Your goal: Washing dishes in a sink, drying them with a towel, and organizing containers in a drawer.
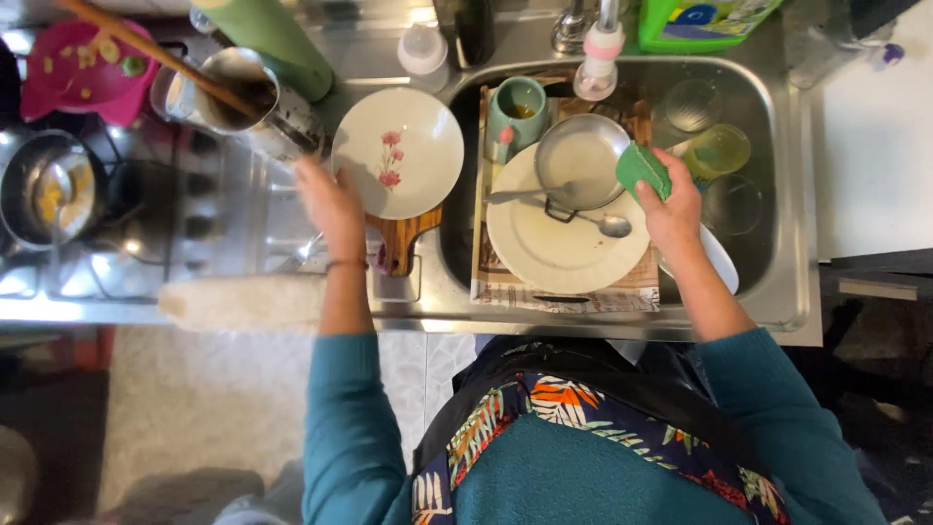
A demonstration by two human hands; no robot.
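Green sponge [642, 168] gripped in right hand [671, 209], left hand [333, 204] holding flowered plate [398, 151].

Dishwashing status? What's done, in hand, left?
Done: little to show; no dish plainly clean. In hand: the left hand is at the flowered plate on the drainboard, and the right hand holds a green sponge over the sink. Left: the white plate, small pan, spoon, green mug and glasses are in the basin.
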